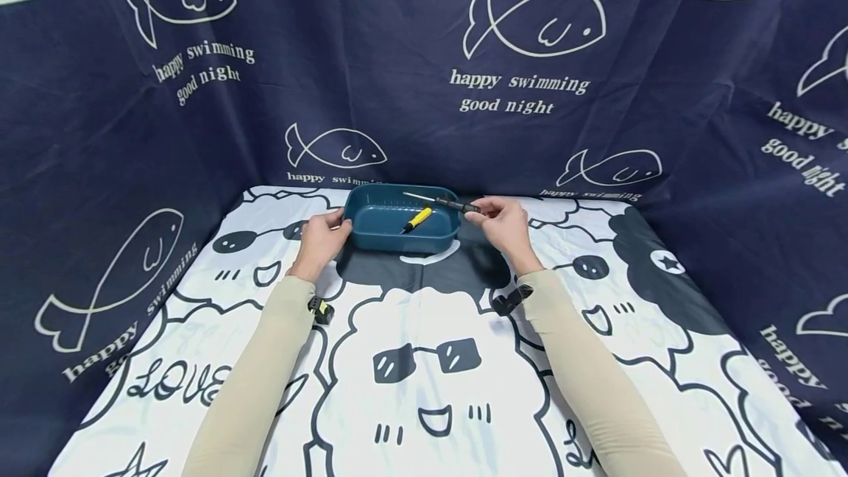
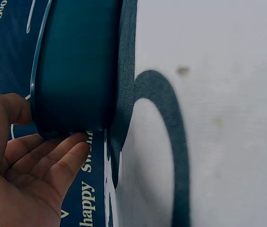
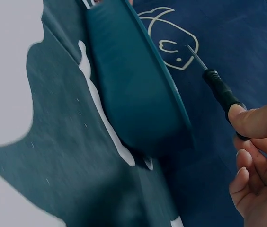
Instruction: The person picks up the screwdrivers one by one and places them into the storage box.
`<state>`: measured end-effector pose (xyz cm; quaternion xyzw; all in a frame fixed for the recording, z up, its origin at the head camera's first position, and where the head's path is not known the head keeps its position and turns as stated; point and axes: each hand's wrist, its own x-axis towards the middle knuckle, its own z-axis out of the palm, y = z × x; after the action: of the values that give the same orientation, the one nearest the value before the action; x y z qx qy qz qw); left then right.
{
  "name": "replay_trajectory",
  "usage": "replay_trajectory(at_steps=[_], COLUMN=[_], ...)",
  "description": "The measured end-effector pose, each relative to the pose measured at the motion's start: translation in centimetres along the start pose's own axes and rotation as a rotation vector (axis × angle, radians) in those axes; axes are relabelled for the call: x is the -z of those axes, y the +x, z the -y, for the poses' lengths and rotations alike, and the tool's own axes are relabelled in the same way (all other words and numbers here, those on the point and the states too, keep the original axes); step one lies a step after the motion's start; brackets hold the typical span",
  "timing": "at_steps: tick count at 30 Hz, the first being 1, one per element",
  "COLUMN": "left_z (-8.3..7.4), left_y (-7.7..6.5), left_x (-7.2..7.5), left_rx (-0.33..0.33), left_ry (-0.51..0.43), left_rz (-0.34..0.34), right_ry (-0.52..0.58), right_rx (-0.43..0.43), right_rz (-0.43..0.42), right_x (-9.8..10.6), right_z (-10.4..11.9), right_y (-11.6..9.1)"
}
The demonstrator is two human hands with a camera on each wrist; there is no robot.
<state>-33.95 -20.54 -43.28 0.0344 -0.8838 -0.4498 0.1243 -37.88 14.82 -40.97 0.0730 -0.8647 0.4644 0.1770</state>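
Observation:
A teal plastic bin (image 1: 400,243) sits at the back of the cloth-covered table. At its left end my left hand (image 1: 322,240) grips it, with the thumb at the rim and the fingers against the outer wall, as the left wrist view shows. Over the bin's right side, my right hand (image 1: 503,225) pinches a black-handled screwdriver (image 3: 221,90) by the end of its handle. Its metal shaft points left across the bin in the head view. Inside the bin lies a yellow-and-black screwdriver (image 1: 417,219), tilted, its tip toward the near wall.
The table wears a white cloth (image 1: 424,330) printed with cartoon sheep and dark patches. Navy fabric (image 1: 411,57) with fish drawings hangs close behind the bin and on both sides.

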Motion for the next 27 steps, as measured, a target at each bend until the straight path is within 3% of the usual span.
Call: replay_trajectory(at_steps=[13, 27], left_z=[0.0, -0.1], left_y=[0.3, 0.0], left_x=[-0.2, -0.1], left_rx=[-0.01, -0.01], left_ry=[0.012, 0.012], left_rz=[-0.014, -0.013], right_ry=[0.035, 0.037], right_rx=[0.0, -0.021], right_rz=[0.05, 0.092], right_x=[-3.2, -5.0], right_z=[1.1, 2.1], right_y=[-0.2, -0.6])
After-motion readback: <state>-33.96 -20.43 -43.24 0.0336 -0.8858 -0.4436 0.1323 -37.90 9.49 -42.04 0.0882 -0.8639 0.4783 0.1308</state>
